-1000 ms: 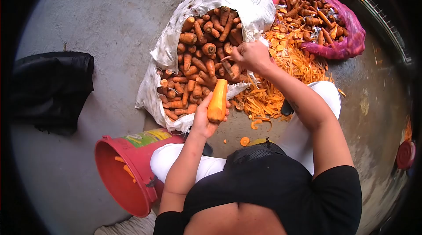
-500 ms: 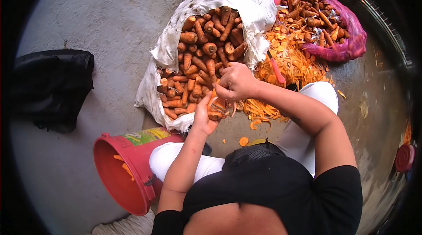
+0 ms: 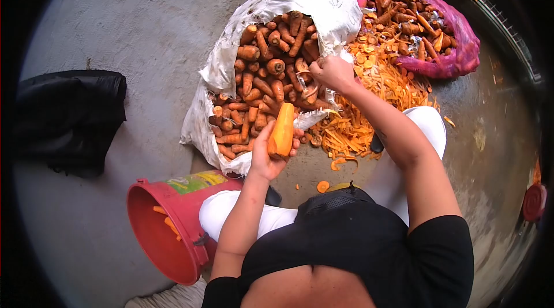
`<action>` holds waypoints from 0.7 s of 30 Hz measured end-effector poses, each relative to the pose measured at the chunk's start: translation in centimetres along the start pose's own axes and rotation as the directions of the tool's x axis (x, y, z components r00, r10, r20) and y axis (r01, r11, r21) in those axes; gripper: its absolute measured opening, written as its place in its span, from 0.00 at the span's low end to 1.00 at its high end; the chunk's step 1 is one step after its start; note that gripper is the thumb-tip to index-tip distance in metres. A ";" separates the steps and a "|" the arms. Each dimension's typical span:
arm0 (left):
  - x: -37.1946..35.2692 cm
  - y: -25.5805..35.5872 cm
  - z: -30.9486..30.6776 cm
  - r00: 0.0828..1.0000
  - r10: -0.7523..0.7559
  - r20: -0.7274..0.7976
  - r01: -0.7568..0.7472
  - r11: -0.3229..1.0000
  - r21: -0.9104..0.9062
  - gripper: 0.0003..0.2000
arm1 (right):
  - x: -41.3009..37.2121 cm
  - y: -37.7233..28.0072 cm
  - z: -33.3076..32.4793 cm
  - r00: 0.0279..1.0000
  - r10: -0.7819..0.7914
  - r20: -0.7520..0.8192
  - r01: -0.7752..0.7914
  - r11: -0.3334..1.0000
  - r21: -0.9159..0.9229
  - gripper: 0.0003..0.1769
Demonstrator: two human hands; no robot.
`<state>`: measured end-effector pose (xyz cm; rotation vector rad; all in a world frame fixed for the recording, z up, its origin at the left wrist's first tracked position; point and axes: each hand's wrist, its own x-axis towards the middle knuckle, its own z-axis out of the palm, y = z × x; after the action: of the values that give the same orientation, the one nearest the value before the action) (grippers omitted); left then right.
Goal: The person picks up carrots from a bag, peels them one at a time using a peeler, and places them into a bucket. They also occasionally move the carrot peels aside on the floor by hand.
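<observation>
My left hand (image 3: 266, 155) is wrapped round the lower part of a peeled, bright orange carrot (image 3: 283, 126), its narrower end pointing up and away from me. My right hand (image 3: 333, 72) is closed, above and to the right of that carrot and apart from it. What its fingers grip is hidden; a thin strip of peel hangs near them. Beneath both hands, a white sack (image 3: 228, 48) lies with its mouth towards me, full of unpeeled carrots (image 3: 259, 86). Beyond my right forearm is a heap of orange peelings and cut ends (image 3: 378, 77).
A red bucket (image 3: 135, 230) lies tipped on its side by my left leg, with a few peeled carrots inside. At the back right sits a pink sack (image 3: 470, 54) of carrots and scraps. Black plastic (image 3: 69, 117) lies on the floor at left; a red round object (image 3: 534, 202) is far right.
My right hand has moved away from the carrot, up and to the right. The carrot in my left hand now stands more upright and shows its peeled side.
</observation>
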<state>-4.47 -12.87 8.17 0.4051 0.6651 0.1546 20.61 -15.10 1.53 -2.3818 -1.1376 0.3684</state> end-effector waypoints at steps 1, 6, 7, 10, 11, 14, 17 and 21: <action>0.2 0.0 -0.7 1.000 -0.001 0.005 0.001 1.000 -0.026 0.20 | -0.6 -1.1 -1.1 0.997 -0.038 0.067 0.028 0.988 0.151 0.25; 1.0 -0.5 -2.1 0.992 0.005 -0.124 -0.009 1.000 -0.030 0.19 | -4.4 -5.2 -2.6 0.866 -0.500 0.022 0.451 0.799 0.398 0.23; 1.0 -0.6 -2.0 0.989 0.027 -0.147 -0.030 0.999 -0.019 0.18 | -5.0 -5.7 -2.2 0.791 -0.609 -0.054 0.585 0.728 0.358 0.23; 1.2 -0.9 -1.8 0.985 0.059 -0.163 -0.057 0.998 0.018 0.17 | -6.5 -6.3 -1.5 0.674 -0.718 -0.173 0.730 0.611 0.306 0.17; 1.2 -0.8 -1.9 0.990 0.048 -0.132 -0.044 0.999 0.032 0.17 | -6.5 -6.1 -1.4 0.681 -0.709 -0.184 0.725 0.618 0.304 0.17; 0.7 -1.1 -1.1 0.992 0.031 -0.126 -0.019 0.995 0.097 0.19 | -5.3 -5.2 -1.5 0.680 -0.696 -0.231 0.733 0.640 0.229 0.17; 0.3 -1.0 -0.5 0.992 -0.043 -0.116 0.055 0.993 0.105 0.20 | -2.3 -2.6 -1.3 0.912 -0.410 -0.028 0.408 0.896 0.175 0.23; -0.6 -0.5 0.8 0.992 -0.078 0.098 0.070 0.995 0.075 0.25 | -0.1 0.4 -1.8 0.994 -0.096 0.060 0.105 0.982 -0.157 0.24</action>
<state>-4.48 -13.71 8.90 0.4533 0.5861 0.0395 21.56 -15.90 2.84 -2.4518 -1.3519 0.3178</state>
